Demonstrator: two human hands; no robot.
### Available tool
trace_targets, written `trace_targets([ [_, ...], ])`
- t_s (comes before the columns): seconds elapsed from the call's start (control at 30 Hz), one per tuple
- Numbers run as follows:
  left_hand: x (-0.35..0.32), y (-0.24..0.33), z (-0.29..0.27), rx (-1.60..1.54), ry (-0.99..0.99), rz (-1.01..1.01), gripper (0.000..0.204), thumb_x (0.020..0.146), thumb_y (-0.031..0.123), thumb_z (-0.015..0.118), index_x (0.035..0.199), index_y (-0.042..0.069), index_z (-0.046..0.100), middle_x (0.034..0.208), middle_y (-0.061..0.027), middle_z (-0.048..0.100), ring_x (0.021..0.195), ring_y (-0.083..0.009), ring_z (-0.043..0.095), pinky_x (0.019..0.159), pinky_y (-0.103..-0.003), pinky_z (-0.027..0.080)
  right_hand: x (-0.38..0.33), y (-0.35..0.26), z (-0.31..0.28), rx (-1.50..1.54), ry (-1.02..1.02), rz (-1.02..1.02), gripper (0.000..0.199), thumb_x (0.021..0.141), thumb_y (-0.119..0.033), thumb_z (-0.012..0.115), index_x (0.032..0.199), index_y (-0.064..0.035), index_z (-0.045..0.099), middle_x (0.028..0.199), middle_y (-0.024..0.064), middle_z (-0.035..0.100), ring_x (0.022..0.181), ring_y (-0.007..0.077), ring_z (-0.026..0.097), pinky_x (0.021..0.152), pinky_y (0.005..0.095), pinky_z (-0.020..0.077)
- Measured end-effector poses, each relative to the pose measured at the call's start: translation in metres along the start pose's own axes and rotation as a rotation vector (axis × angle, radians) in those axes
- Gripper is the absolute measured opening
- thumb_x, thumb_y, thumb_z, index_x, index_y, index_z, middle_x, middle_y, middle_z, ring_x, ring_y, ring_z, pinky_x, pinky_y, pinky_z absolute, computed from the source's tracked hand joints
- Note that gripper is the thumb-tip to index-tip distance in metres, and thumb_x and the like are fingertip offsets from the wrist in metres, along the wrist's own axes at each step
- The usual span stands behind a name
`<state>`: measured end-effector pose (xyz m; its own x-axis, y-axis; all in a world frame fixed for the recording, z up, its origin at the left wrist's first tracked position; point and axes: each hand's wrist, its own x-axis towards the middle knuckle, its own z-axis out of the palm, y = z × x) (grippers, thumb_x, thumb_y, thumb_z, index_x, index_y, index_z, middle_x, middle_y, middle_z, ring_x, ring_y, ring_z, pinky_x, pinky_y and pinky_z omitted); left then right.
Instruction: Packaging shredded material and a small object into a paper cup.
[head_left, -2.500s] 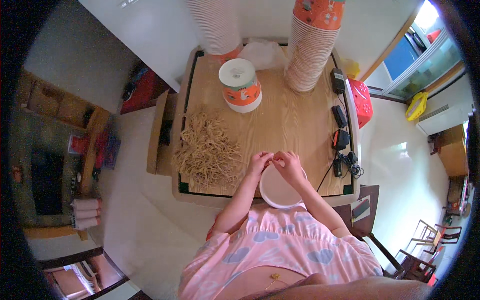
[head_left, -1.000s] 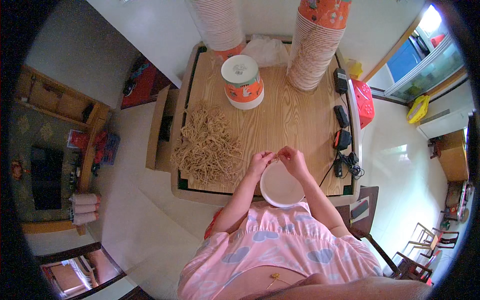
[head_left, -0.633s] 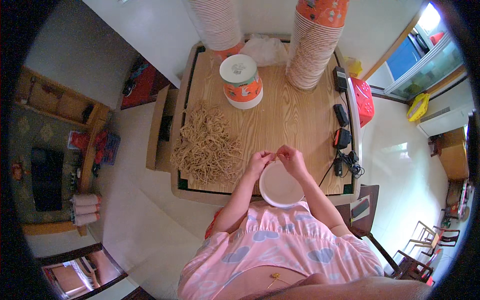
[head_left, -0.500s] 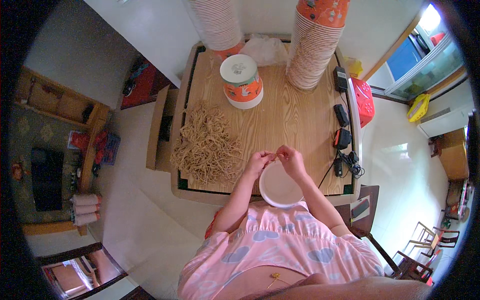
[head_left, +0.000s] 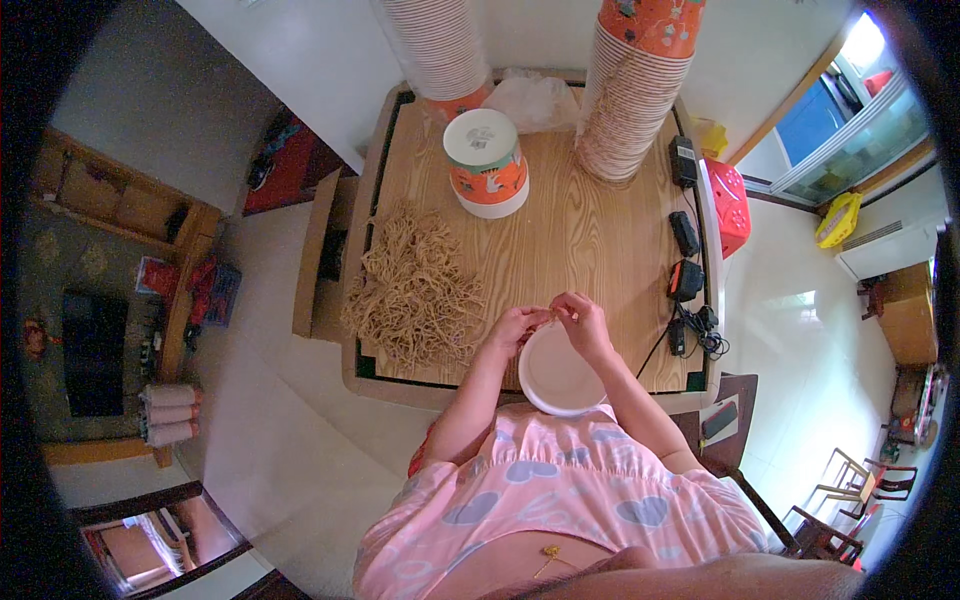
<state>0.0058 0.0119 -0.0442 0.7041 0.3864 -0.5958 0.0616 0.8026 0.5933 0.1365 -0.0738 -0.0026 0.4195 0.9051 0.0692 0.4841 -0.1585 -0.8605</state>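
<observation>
A white paper tub (head_left: 562, 375) sits against my front at the table's near edge, its round opening facing up. At its far rim my left hand (head_left: 517, 328) and my right hand (head_left: 582, 322) meet, fingertips pinched close together. Between them shows a bit of tan cord, mostly hidden by the fingers. To the left lies a loose heap of tan twisted cords (head_left: 412, 290). Beyond it, an orange and green printed paper tub (head_left: 486, 178) stands upside down, with a white rim beneath.
Tall stacks of nested paper tubs rise at the back left (head_left: 440, 50) and back right (head_left: 630, 115), with a clear plastic bag (head_left: 530, 100) between. Black adapters (head_left: 683, 232) and tangled cables (head_left: 712, 330) line the right edge. A cardboard box (head_left: 315, 270) adjoins the table's left side.
Both hands stay pinched at the tub's far rim, with only slight finger movement. The view has shifted a little; nothing else has visibly moved.
</observation>
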Motion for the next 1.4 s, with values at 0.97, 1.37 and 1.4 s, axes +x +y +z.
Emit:
trace_targets([
  [0.97, 0.003, -0.011, 0.008, 0.189, 0.193, 0.316, 0.017, 0.076, 0.014, 0.065, 0.088, 0.003, 0.060, 0.074, -0.0022, 0.060, 0.062, -0.0105, 0.055, 0.056, -0.024, 0.045, 0.000, -0.006, -0.007, 0.021, -0.077, 0.102, 0.008, 0.074, -0.008, 0.060, 0.081, -0.0035, 0.061, 0.074, 0.0122, 0.062, 0.067, 0.0253, 0.060, 0.059, 0.0338, 0.0472],
  [1.37, -0.004, -0.007, 0.013, 0.332, 0.153, 0.332, 0.015, 0.077, 0.013, 0.064, 0.086, 0.002, 0.065, 0.078, -0.0023, 0.063, 0.069, -0.0100, 0.057, 0.063, -0.023, 0.046, 0.000, -0.002, -0.005, 0.033, -0.057, 0.164, 0.011, 0.074, -0.003, 0.061, 0.083, -0.0013, 0.057, 0.073, 0.0093, 0.061, 0.067, 0.0177, 0.058, 0.063, 0.0297, 0.0463],
  [1.4, -0.004, -0.007, 0.013, 0.339, 0.153, 0.335, 0.015, 0.078, 0.014, 0.064, 0.086, 0.002, 0.065, 0.078, -0.0020, 0.063, 0.069, -0.0098, 0.057, 0.063, -0.023, 0.046, -0.001, -0.002, -0.004, 0.056, -0.037, 0.163, 0.013, 0.073, -0.002, 0.062, 0.085, -0.0011, 0.056, 0.073, 0.0095, 0.061, 0.067, 0.0174, 0.058, 0.063, 0.0296, 0.0464],
])
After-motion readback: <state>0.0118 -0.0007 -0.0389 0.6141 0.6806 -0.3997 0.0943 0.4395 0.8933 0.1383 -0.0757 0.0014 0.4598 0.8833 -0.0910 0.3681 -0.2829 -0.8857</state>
